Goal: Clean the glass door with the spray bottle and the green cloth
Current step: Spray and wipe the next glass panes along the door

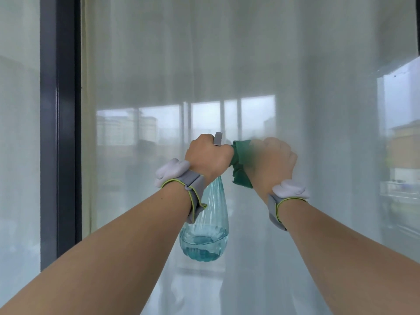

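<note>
The glass door [250, 64] fills the view in front of me, with white curtains behind it and buildings reflected in it. My left hand [208, 156] is closed around the grey head of a clear blue-tinted spray bottle [205, 233], which hangs below the fist with a little liquid at its bottom. My right hand [272, 160], blurred, presses the green cloth [241, 163] against the glass just right of the left hand. Both wrists wear grey bands.
A dark vertical door frame [60, 133] stands at the left, with another glass pane [18, 155] beyond it. A yellowish curtain edge [86, 110] hangs beside the frame. Reflected buildings and a railing show at the right edge.
</note>
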Tool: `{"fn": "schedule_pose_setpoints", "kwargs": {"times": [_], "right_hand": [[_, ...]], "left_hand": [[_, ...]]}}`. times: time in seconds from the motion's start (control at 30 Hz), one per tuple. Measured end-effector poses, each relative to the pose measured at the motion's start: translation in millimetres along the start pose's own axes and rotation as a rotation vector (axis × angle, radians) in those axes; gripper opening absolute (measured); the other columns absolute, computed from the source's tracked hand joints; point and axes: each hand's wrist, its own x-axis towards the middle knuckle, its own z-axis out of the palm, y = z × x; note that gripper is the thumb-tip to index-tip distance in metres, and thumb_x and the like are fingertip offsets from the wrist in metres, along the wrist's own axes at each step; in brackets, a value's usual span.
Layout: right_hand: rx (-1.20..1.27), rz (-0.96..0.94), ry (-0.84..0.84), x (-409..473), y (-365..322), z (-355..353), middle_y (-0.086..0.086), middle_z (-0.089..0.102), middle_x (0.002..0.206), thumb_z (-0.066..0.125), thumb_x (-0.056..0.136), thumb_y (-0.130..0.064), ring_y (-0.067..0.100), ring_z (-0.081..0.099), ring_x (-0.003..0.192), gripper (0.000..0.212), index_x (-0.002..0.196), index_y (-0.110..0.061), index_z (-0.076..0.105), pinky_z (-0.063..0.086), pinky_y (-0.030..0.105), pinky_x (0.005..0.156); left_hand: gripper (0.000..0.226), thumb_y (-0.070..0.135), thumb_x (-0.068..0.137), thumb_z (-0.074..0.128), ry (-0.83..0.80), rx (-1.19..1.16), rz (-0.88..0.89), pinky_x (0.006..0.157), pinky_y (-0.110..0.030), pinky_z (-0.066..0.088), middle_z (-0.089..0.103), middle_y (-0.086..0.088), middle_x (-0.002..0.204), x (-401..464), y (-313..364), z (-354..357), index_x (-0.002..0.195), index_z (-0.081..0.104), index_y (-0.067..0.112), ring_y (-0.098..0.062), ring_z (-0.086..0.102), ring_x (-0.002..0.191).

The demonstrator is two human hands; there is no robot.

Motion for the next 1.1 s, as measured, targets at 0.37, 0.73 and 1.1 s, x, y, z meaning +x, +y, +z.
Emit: {"fn": "schedule_pose_setpoints", "kwargs": {"times": [0.37, 0.73, 1.1], "right_hand": [[0.049, -0.375, -0.192, -44.9, 72.4, -30.4, -0.001, 0.051, 0.108, 0.069, 0.068, -0.041, 0.027, 0.047, 0.099, 0.050, 0.113, -0.025, 0.054, 0.033, 0.038, 0.079], [0.030, -0.218, -0.137, -39.6, 118.4, -44.6, -0.001, 0.050, 0.106, 0.067, 0.067, -0.041, 0.026, 0.044, 0.096, 0.052, 0.113, -0.021, 0.053, 0.036, 0.038, 0.075], [0.085, -0.346, -0.126, -42.8, 99.0, -38.2, 0.000, 0.050, 0.105, 0.064, 0.069, -0.037, 0.028, 0.046, 0.096, 0.047, 0.112, -0.022, 0.052, 0.033, 0.038, 0.077]], "left_hand": [[0.020, 0.026, 0.057, 0.040, -0.065, -0.027, -0.014, 0.059, -0.031, 0.026, 0.033, -0.001, 0.069, -9.6, 39.9, 44.3, 0.069, 0.027, 0.015, -0.023, 0.025, 0.061], [0.015, 0.019, 0.061, 0.048, -0.205, -0.004, -0.066, 0.064, -0.035, 0.033, 0.049, -0.011, 0.072, -16.5, 81.9, 101.0, 0.068, 0.037, 0.012, -0.025, 0.041, 0.066], [0.030, 0.008, 0.079, 0.049, -0.054, -0.043, -0.063, 0.055, -0.028, 0.019, 0.026, 0.001, 0.065, -19.0, 90.9, 85.1, 0.066, 0.023, 0.017, -0.021, 0.019, 0.059]]}}
